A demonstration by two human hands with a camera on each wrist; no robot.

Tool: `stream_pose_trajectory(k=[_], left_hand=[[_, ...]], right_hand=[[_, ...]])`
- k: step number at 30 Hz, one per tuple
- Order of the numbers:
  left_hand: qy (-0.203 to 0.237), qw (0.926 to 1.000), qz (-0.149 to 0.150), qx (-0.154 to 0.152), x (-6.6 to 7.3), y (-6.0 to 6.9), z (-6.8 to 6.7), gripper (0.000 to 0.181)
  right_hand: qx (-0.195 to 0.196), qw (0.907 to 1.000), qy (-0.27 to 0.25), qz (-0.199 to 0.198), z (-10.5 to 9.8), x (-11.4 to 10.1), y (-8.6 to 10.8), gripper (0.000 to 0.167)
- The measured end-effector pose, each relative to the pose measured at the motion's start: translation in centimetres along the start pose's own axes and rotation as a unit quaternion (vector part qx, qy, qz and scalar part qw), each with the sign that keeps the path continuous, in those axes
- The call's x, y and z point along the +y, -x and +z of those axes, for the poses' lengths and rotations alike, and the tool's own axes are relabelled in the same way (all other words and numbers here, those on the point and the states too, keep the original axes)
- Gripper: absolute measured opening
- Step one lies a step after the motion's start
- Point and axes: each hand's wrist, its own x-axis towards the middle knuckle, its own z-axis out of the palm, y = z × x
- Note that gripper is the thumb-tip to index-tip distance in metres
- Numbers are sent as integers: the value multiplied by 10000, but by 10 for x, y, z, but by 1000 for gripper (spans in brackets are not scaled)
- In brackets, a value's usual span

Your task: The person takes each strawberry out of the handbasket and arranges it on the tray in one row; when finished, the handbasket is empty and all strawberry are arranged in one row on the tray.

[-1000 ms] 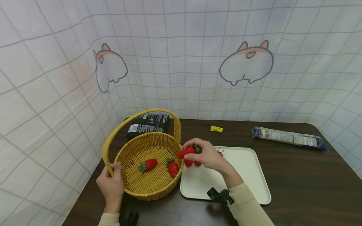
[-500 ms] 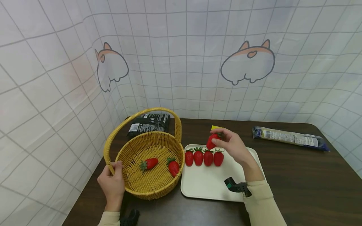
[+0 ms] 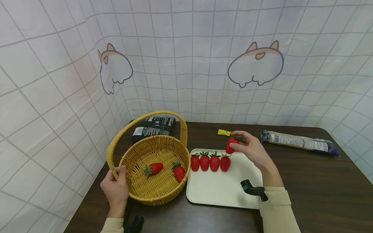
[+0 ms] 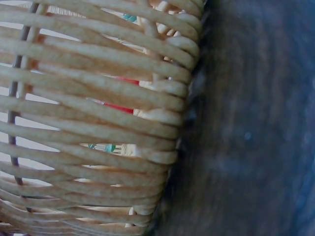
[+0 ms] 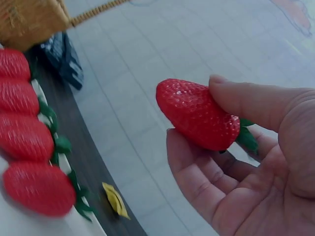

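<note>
Between thumb and fingers, my right hand [image 3: 252, 149] pinches a strawberry [image 5: 197, 113] above the back of the white tray [image 3: 221, 191]. Several strawberries stand in a row along the tray's back left, the rightmost strawberry [image 3: 225, 163] just left of the held one. My left hand [image 3: 116, 187] grips the yellow wicker basket [image 3: 151, 191] at its left side, by the foot of the handle. Inside the basket lie two more strawberries, one strawberry [image 3: 153, 168] near the middle and another strawberry [image 3: 178, 172] at the right. Only the basket's woven wall [image 4: 88, 113] fills the left wrist view; the left fingers are hidden there.
A black packet [image 3: 154, 127] lies behind the basket. A small yellow wrapped piece [image 3: 224, 132] sits behind the tray, close to my right fingertips. Farther right is a long clear-and-blue package [image 3: 298, 142]. A white grid-patterned curtain [image 3: 186, 64] hangs around the dark table's far and left sides.
My right hand has carried the strawberry from the basket's right rim over the row, rightward to beyond its last strawberry. My left hand and the basket have stayed in place.
</note>
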Motion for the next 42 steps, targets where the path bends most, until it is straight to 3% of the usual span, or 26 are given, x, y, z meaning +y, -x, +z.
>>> stream_pose_trajectory(k=[10, 19, 27, 42], left_hand=[[7, 10000, -3, 15, 0, 0, -1, 19], [-31, 10000, -31, -8, 1, 0, 0, 20], [8, 10000, 13, -30, 1, 0, 0, 21], [-6, 10000, -3, -29, 1, 0, 0, 23]], right_hand=[[174, 9972, 637, 364, -26, 18, 5, 60], [-111, 9868, 1387, 831, -33, 33, 8, 70], [-532, 9892, 1154, 729, -36, 46, 10, 55], [-504, 9833, 1012, 1429, -30, 65, 7, 50]])
